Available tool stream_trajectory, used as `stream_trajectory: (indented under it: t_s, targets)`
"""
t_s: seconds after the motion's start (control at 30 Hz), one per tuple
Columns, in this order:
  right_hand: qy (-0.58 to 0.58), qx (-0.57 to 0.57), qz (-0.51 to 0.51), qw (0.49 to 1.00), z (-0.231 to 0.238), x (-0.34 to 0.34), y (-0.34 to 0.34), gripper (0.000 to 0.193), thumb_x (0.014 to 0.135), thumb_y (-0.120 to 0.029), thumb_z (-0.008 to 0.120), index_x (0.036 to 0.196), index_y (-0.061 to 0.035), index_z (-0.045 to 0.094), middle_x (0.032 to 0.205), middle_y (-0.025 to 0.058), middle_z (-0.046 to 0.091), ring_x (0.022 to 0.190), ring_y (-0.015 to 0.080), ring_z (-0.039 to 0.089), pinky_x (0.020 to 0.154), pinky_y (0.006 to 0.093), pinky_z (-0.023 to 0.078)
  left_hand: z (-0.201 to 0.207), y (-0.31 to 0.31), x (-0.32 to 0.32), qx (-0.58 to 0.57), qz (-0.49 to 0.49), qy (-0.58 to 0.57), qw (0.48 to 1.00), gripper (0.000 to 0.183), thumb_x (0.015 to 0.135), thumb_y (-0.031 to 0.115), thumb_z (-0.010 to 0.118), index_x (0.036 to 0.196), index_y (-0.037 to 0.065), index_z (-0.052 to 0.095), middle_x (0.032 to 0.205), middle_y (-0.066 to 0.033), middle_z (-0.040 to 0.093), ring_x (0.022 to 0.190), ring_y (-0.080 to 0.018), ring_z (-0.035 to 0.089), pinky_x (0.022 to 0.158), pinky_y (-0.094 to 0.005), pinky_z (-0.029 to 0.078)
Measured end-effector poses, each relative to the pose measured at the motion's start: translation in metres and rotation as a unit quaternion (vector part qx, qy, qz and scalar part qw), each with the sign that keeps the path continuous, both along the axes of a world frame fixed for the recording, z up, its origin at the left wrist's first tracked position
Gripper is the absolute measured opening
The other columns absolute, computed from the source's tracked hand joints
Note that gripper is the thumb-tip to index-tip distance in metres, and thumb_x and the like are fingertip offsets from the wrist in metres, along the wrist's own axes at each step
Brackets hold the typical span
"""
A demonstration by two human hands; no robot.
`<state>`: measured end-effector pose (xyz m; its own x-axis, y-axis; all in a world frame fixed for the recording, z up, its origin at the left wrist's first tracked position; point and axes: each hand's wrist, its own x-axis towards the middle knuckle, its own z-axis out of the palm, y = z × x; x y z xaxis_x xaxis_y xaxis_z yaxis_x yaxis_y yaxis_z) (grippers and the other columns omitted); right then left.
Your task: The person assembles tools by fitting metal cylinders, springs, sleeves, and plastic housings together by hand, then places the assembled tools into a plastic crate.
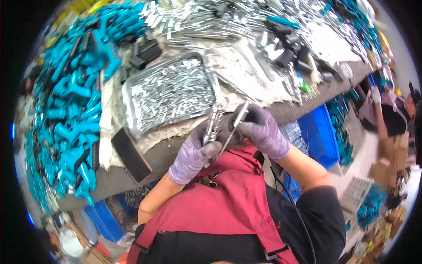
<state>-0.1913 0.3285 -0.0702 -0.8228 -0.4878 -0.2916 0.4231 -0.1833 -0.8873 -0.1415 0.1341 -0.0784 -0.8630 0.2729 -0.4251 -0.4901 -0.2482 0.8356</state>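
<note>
My left hand, in a purple-grey work glove, is closed around a shiny silver metal part with slots and ridges. In a matching glove, my right hand pinches a slim, flat silver metal piece between thumb and fingers. The two pieces are held close together but apart, in front of my red apron at the table's near edge. Just beyond the hands lies a rectangular tray filled with many small silver metal pieces.
Teal plastic housings are heaped on the left. Long silver metal parts cover the back, with black sleeves at the right. A dark phone lies near the edge. Blue bins stand below, and another person is at far right.
</note>
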Motion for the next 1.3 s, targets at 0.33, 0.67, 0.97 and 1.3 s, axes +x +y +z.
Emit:
stream_trajectory:
  t_s: [0.33, 0.67, 0.97, 1.3]
  targets:
    - [-0.076, -0.097, -0.002, 0.992, 0.004, -0.037, -0.060, 0.029, 0.089, -0.029, 0.047, 0.091, -0.0013, 0.056, 0.074, 0.0090, 0.059, 0.065, 0.0179, 0.060, 0.051, 0.0277, 0.050, -0.002, -0.032, -0.005, 0.111, 0.160, 0.052, 0.980, 0.035, 0.080, 0.010, 0.060, 0.113, 0.008, 0.047, 0.060, -0.0007, 0.048, 0.044, -0.0054, 0.040, 0.036, -0.0170, 0.028]
    - [-0.051, -0.090, -0.016, 0.994, -0.017, -0.036, -0.061, 0.029, 0.090, -0.029, 0.046, 0.096, -0.0015, 0.056, 0.078, 0.0076, 0.059, 0.068, 0.0151, 0.059, 0.053, 0.0258, 0.047, -0.014, -0.048, 0.000, 0.182, 0.116, 0.015, 0.976, 0.037, 0.078, 0.005, 0.059, 0.113, 0.008, 0.047, 0.063, -0.0020, 0.050, 0.044, -0.0067, 0.043, 0.034, -0.0181, 0.030]
    - [-0.021, -0.027, -0.023, 0.999, -0.008, -0.027, -0.066, 0.029, 0.091, -0.027, 0.047, 0.100, -0.0004, 0.055, 0.085, 0.0109, 0.060, 0.063, 0.0150, 0.059, 0.053, 0.0264, 0.049, -0.019, -0.048, 0.005, 0.161, 0.105, -0.012, 0.981, 0.031, 0.078, 0.008, 0.060, 0.108, 0.008, 0.049, 0.064, -0.0025, 0.051, 0.044, -0.0068, 0.043, 0.034, -0.0181, 0.029]
    - [0.127, -0.138, -0.174, 0.967, 0.015, -0.071, -0.013, 0.025, 0.091, -0.023, 0.050, 0.101, -0.0002, 0.056, 0.091, 0.0153, 0.061, 0.071, 0.0173, 0.059, 0.056, 0.0261, 0.049, -0.023, -0.054, 0.015, 0.026, -0.002, -0.013, 1.000, 0.040, 0.087, 0.048, 0.048, 0.089, 0.009, 0.054, 0.065, 0.0011, 0.051, 0.048, -0.0054, 0.044, 0.042, -0.0184, 0.032]
